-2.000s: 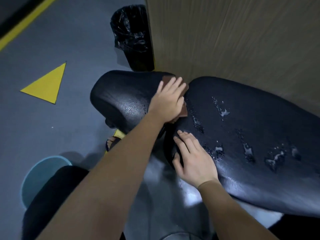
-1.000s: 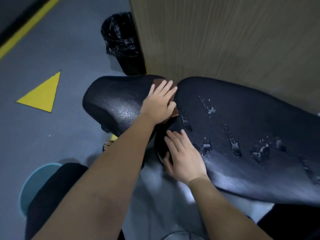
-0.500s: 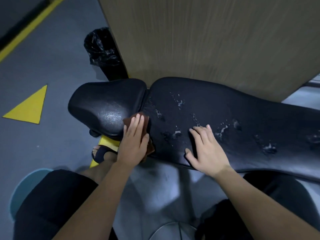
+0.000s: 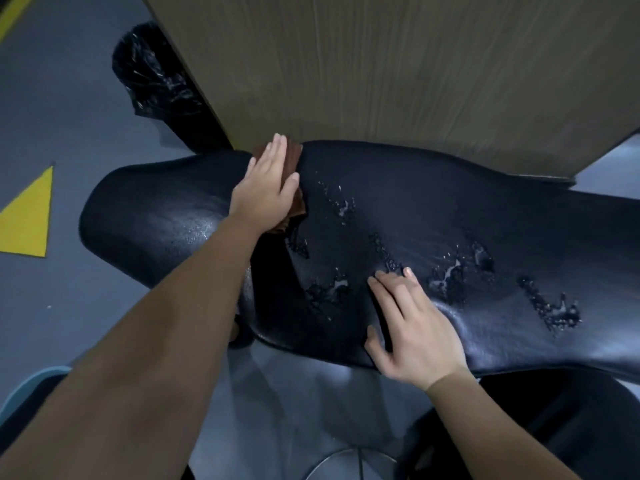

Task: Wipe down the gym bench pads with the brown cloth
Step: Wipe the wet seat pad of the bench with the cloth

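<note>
A black gym bench stretches across the view: a short seat pad (image 4: 156, 216) on the left and a long back pad (image 4: 485, 209) on the right, with wet foamy streaks on the long pad. My left hand (image 4: 266, 188) lies flat on the brown cloth (image 4: 296, 159), pressing it into the gap between the two pads at the far edge. Most of the cloth is hidden under the palm. My right hand (image 4: 412, 327) rests flat, fingers spread, on the long pad's near edge, holding nothing.
A wood-grain wall panel (image 4: 415, 71) rises right behind the bench. A bin with a black liner (image 4: 156, 77) stands at the back left. On the grey floor are a yellow triangle marking (image 4: 27, 216) and a light-blue round object (image 4: 20, 389) at the lower left.
My left hand slid the cloth along the gap from the near edge to the far edge of the pads. My right hand stayed flat on the long pad's near edge.
</note>
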Demonstrator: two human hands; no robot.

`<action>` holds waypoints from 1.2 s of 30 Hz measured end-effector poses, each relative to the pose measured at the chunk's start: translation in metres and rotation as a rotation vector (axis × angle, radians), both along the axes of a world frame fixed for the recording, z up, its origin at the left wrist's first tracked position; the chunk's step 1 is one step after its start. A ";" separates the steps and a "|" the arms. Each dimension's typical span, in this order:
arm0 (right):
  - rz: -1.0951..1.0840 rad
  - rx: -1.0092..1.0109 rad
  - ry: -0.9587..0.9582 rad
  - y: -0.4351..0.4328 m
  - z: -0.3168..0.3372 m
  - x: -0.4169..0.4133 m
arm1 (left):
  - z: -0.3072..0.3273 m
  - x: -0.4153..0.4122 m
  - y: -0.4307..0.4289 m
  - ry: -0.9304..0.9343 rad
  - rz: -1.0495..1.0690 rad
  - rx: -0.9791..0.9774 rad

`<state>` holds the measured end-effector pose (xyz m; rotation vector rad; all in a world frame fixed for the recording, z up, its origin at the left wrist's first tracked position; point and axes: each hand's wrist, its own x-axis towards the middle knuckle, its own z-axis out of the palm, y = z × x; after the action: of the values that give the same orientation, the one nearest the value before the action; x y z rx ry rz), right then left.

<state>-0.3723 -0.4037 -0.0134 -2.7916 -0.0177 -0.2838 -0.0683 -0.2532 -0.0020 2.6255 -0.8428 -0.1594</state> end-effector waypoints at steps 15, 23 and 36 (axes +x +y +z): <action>-0.057 0.021 -0.018 0.008 0.011 -0.008 | 0.003 -0.197 0.019 0.005 0.287 0.018; -0.082 0.044 -0.074 0.006 0.006 -0.007 | -0.005 -0.187 0.021 -0.062 0.261 0.083; -0.017 -0.007 -0.053 0.002 -0.006 -0.005 | 0.003 0.024 -0.071 -0.023 -0.206 0.136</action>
<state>-0.3774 -0.4015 -0.0190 -2.7915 -0.0080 -0.3617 -0.0439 -0.3240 0.0013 2.6645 -1.1472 -0.2504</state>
